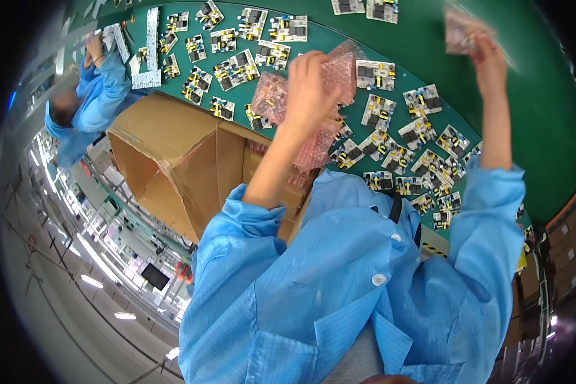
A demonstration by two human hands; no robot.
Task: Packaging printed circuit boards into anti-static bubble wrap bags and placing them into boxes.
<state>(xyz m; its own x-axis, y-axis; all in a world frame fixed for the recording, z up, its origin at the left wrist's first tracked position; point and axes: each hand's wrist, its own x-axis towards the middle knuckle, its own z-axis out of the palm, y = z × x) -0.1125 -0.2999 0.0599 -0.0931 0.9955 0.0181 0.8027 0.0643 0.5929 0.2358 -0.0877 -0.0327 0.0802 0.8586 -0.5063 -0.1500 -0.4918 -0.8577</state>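
A: Where were the hands?
B: Left hand (308, 86) was on the pink bubble-wrap pile (339, 70) at the table edge, fingers bent over it. Couldn't tell if it gripped or just pressed. Right hand (491, 64) was well out to the right, fingers closed on the near edge of a bubble-wrap pouch (462, 33).
A: Anything in the pouch?
B: Dark and yellow bits showed through. Too blurred to say more. Couldn't tell if it touched the table either.
A: Boards?
B: Loose circuit boards (376, 75) with black, yellow and blue parts lay all over the green table (537, 121), both sides of the pile. Some overlapped near the person's jacket (365, 256), which was blue.
A: Left side?
B: Open cardboard box (163, 131) against the table, more pink wrap (299, 178) low by its right end. Past it, a co-worker (105, 89) in blue at the same table, near some pale strips (152, 40).
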